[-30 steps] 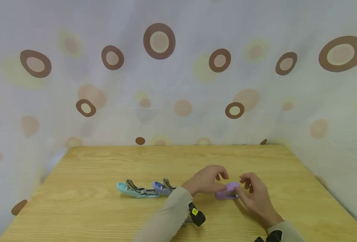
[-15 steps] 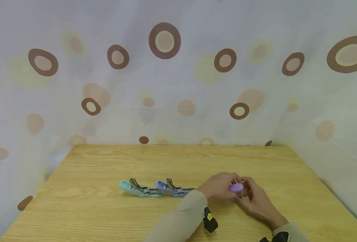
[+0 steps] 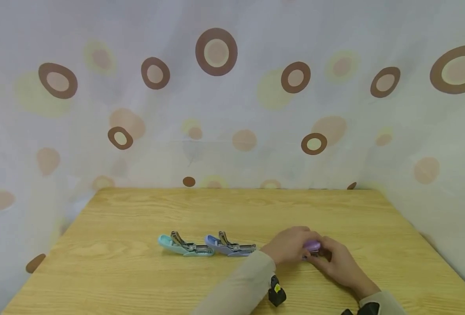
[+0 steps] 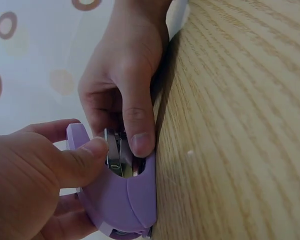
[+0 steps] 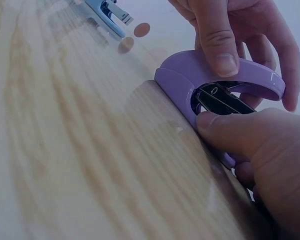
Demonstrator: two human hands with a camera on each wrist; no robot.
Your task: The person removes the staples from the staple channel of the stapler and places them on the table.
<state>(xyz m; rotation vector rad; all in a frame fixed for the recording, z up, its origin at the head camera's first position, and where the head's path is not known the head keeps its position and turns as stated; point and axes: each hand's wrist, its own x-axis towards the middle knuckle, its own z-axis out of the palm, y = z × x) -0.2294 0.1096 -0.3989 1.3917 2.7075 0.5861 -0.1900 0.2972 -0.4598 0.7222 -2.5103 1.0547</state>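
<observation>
A purple stapler (image 3: 312, 245) sits on the table between both hands, its top cover lifted away from the metal inner part. My left hand (image 3: 289, 246) grips the cover (image 4: 107, 197), its thumb on the edge and fingers behind. From the other side my right hand (image 3: 341, 266) holds the lower part, with the thumb (image 5: 215, 127) pressed in beside the dark metal magazine (image 5: 222, 101). In the head view the hands hide most of this stapler. To the left lie a teal stapler (image 3: 172, 246) and a blue stapler (image 3: 222, 247), both opened up.
The wooden table (image 3: 138, 280) reaches back to a patterned cloth (image 3: 252, 105) with brown rings. The blue stapler stands close to my left wrist. Black wrist cameras (image 3: 276, 292) sit on both sleeves.
My left hand has moved right and taken hold of the purple stapler's cover, which has come up from its lower part. The right hand now holds the base. The head view has shifted slightly.
</observation>
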